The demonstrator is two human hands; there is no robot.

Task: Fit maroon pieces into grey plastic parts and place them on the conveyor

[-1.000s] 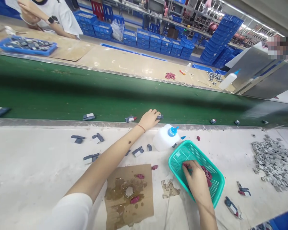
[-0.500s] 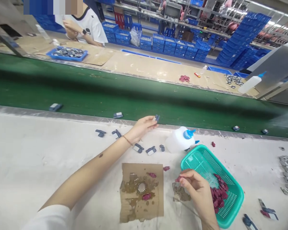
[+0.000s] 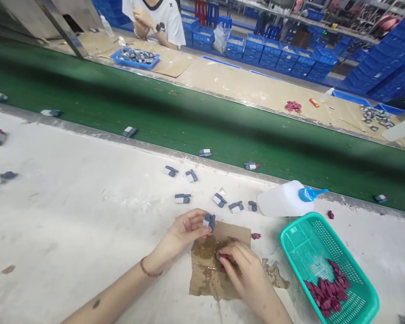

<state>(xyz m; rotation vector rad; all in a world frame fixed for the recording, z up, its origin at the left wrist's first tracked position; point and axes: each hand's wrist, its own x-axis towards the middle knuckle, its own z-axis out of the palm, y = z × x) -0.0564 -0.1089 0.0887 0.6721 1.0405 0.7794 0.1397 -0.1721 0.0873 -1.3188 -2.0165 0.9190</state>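
My left hand [image 3: 185, 231] pinches a small grey-and-white plastic part [image 3: 209, 222] above the far edge of a wet, stained cardboard piece [image 3: 200, 285]. Over the middle of that cardboard, my right hand [image 3: 248, 272] has a small maroon piece [image 3: 223, 256] between its fingertips, by a small round dish [image 3: 217, 255] that they partly cover. Another maroon piece [image 3: 255, 236] lies just off the cardboard's right edge. Beyond my hands, several similar grey-and-white parts [image 3: 219, 200] are scattered on the white table.
A teal basket [image 3: 288, 256] of maroon pieces [image 3: 327, 292] stands at right, with a white squeeze bottle [image 3: 281, 200] lying behind it. A green conveyor belt [image 3: 162, 117] crosses beyond, carrying spaced parts. Across it sits a person [image 3: 167, 27] near a blue tray [image 3: 151, 64].
My left hand has come back from the belt's edge to the cardboard with the grey-and-white part. My right hand has moved left from beside the basket to the dish. The view has shifted.
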